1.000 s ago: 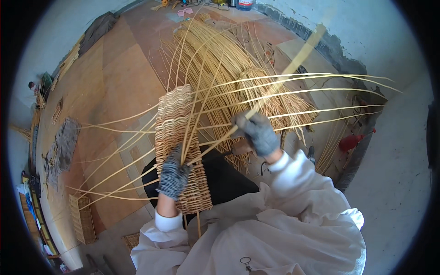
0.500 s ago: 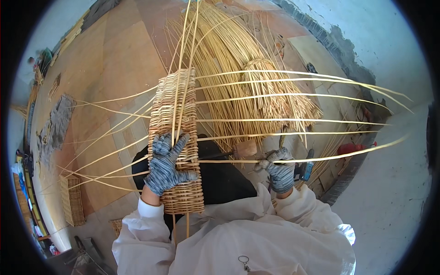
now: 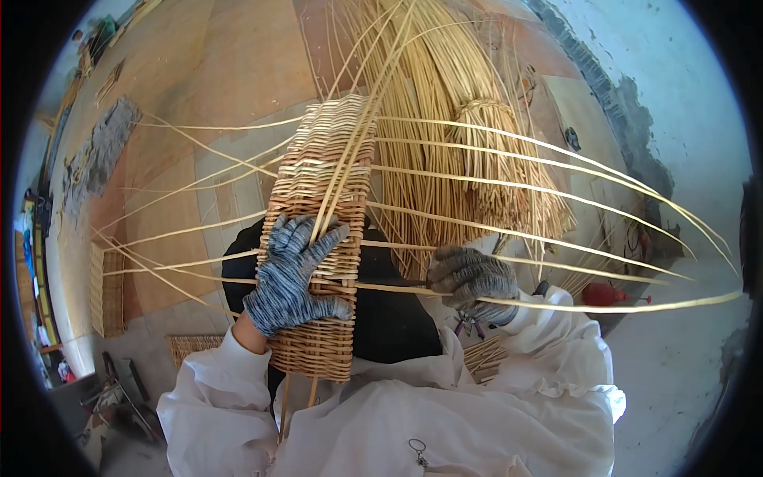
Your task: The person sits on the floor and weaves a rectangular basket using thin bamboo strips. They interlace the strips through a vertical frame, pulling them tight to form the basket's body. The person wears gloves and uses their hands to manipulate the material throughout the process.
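A narrow woven wicker panel [image 3: 322, 179] lies lengthwise over my dark-clad lap, with long pale rods sticking out from both sides and its ends. My left hand [image 3: 294, 278], in a grey striped glove, rests flat on the panel with its fingers spread. Two long rods [image 3: 350, 163] run up the panel from beside its thumb and index finger. My right hand [image 3: 474, 285], in a matching glove, is closed around the lowest willow rod [image 3: 604, 308] on the right side, a short way from the panel's edge. Its fingertips are partly hidden.
A large bundle of pale rods [image 3: 429, 119] lies on the floor beyond the panel. A red object [image 3: 604, 295] sits by the right wall. At the left stands a small woven piece [image 3: 108, 290], and a purple-handled tool [image 3: 469, 324] lies below my right hand.
My right hand has turned over and closed around the lowest rod, nearer the panel. The panel appears slightly more tilted, while my left hand keeps its place on it.
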Demonstrator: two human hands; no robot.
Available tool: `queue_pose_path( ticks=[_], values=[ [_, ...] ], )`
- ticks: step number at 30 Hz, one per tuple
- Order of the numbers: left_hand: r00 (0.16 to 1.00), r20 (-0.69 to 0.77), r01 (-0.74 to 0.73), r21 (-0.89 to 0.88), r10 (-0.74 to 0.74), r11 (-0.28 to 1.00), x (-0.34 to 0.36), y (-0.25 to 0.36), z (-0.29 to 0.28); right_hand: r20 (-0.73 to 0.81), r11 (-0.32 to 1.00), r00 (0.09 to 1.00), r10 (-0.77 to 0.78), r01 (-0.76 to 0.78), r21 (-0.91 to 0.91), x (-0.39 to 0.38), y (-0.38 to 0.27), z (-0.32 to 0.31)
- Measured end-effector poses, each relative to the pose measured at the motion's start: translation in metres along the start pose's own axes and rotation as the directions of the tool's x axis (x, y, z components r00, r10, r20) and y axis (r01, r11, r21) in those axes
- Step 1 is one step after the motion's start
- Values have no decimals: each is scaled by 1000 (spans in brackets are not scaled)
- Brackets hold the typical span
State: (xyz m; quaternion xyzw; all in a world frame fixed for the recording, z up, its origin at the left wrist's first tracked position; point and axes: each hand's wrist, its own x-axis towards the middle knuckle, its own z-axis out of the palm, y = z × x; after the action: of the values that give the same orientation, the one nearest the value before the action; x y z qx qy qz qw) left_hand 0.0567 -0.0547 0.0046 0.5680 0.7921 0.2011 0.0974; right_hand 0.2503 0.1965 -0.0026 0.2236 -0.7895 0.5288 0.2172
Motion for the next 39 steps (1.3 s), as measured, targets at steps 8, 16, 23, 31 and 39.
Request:
queue_pose_path(
  ticks=[8, 16, 23, 31, 39],
  values=[
    [1000, 16, -1, -40, 1, 999, 4, 1, 2, 94, 980, 980, -174, 182, -84, 11, 11, 3],
    [998, -59, -36, -8, 36, 999, 0, -5, 7, 62, 919, 965, -256, 263, -293, 10, 8, 24],
    [1000, -28, -1, -58, 0, 998, -4, -6, 7, 120, 947, 992, -36, 72, -313, 17, -12, 24],
    [993, -79, -94, -110, 86, 989, 4, -11, 8, 207, 828, 887, 413, -272, -491, 64, -64, 12],
    [996, 2, -85, -141, 86, 986, -4, -13, -4, 399, 519, 361, 843, -741, -426, 33, -33, 19]
  ],
)
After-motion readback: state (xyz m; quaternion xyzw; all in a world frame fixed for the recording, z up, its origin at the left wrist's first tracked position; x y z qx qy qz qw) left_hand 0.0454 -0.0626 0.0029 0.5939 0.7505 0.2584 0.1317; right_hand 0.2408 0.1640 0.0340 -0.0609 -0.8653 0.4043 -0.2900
